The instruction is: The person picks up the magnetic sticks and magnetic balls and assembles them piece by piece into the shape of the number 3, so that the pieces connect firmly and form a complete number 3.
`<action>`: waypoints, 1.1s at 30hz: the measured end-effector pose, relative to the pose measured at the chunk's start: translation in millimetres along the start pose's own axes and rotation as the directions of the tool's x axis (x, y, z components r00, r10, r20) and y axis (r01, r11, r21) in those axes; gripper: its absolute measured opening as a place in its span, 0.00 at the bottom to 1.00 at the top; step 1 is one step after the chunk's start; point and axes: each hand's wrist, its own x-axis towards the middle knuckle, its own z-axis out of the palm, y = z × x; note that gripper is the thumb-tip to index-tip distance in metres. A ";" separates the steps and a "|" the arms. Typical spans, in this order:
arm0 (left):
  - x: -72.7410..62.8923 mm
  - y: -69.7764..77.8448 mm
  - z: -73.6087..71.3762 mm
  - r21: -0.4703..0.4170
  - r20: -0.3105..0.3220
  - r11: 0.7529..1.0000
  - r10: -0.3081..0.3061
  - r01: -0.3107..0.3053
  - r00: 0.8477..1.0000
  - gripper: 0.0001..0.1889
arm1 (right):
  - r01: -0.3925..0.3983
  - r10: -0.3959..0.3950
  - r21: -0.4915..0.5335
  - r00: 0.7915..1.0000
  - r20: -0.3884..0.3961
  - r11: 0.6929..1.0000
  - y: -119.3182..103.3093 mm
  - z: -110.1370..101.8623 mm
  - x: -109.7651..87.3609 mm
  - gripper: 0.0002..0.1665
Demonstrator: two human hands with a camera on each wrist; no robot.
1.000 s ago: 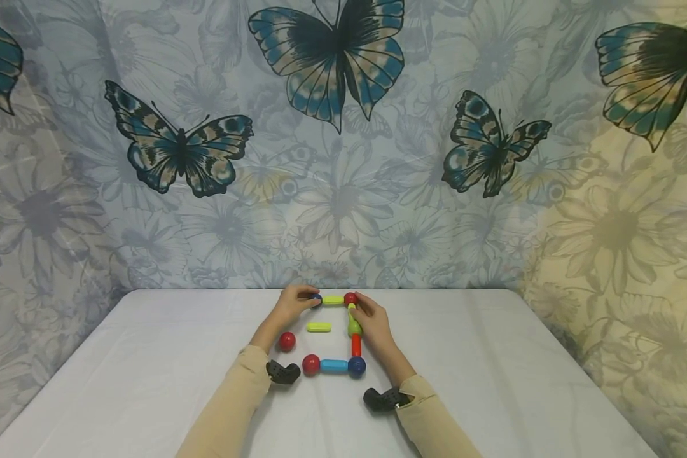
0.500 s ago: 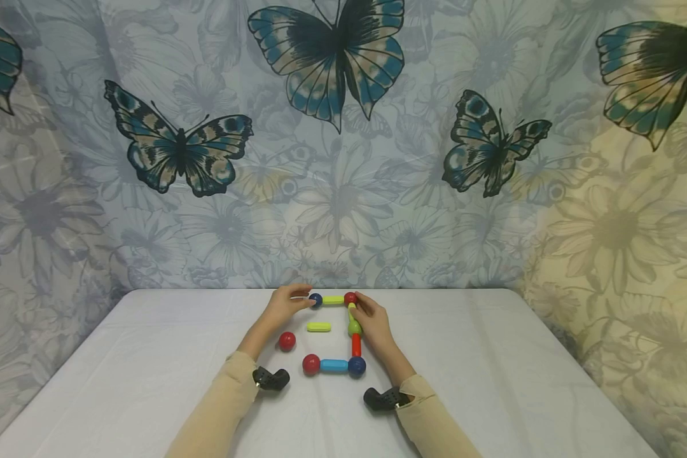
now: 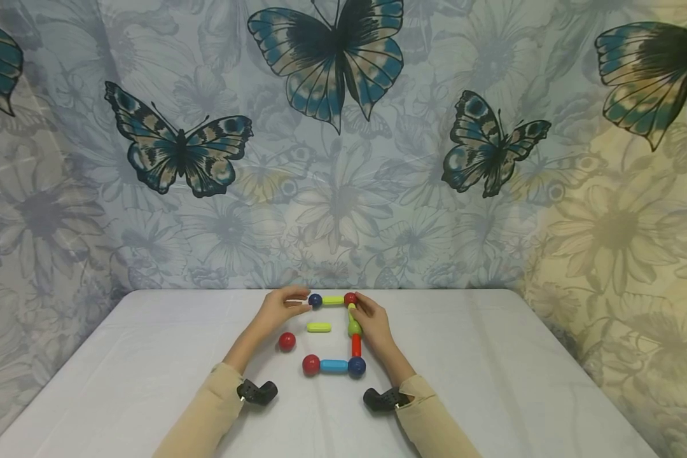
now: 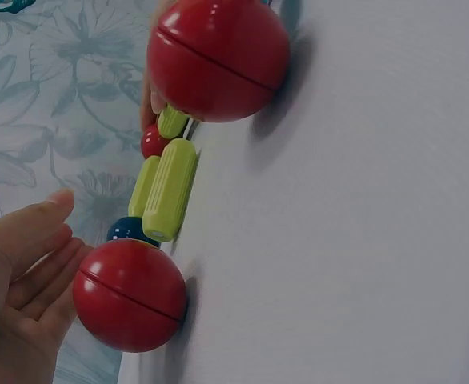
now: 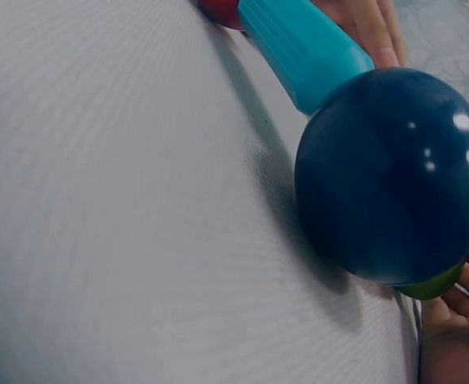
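Note:
Balls and rods form a chain with three sides on the table. Its far side runs from a small blue ball (image 3: 315, 300) through a yellow-green rod (image 3: 333, 300) to a red ball (image 3: 350, 297). Just left of that blue ball is my left hand (image 3: 275, 310), thumb and fingers spread and holding nothing. My right hand (image 3: 377, 324) pinches the upright-side yellow-green rod (image 3: 352, 313) between the red ball and a green ball (image 3: 353, 329). Below come a red rod (image 3: 356, 345), a dark blue ball (image 5: 390, 176), a light blue rod (image 5: 298, 48) and another red ball (image 3: 311, 364).
A loose yellow-green rod (image 4: 170, 190) lies inside the chain's outline. Near the left forearm sits a loose red ball (image 4: 130, 296). White cloth covers the table (image 3: 464, 369), and a butterfly-print curtain (image 3: 343, 210) hangs behind its far edge.
My left hand has let go of the small blue ball and drawn back to the left, its forearm moving outward. The right hand and the pieces stay nearly where they were.

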 end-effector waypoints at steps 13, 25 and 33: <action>-16.5 -2.8 4.1 0.019 0.157 0.998 0.053 -0.057 0.986 0.18 | -0.015 0.014 -0.019 1.000 -0.013 1.000 4.8 0.2 3.0 0.28; -17.0 -12.3 9.6 0.013 0.194 0.997 0.066 -0.070 0.979 0.16 | -0.008 0.008 -0.010 1.000 -0.010 1.000 3.7 0.5 3.0 0.28; -17.8 -13.0 11.5 0.046 0.188 0.997 0.053 -0.062 0.981 0.12 | -0.018 0.018 -0.016 1.000 -0.010 1.000 3.3 0.4 2.0 0.28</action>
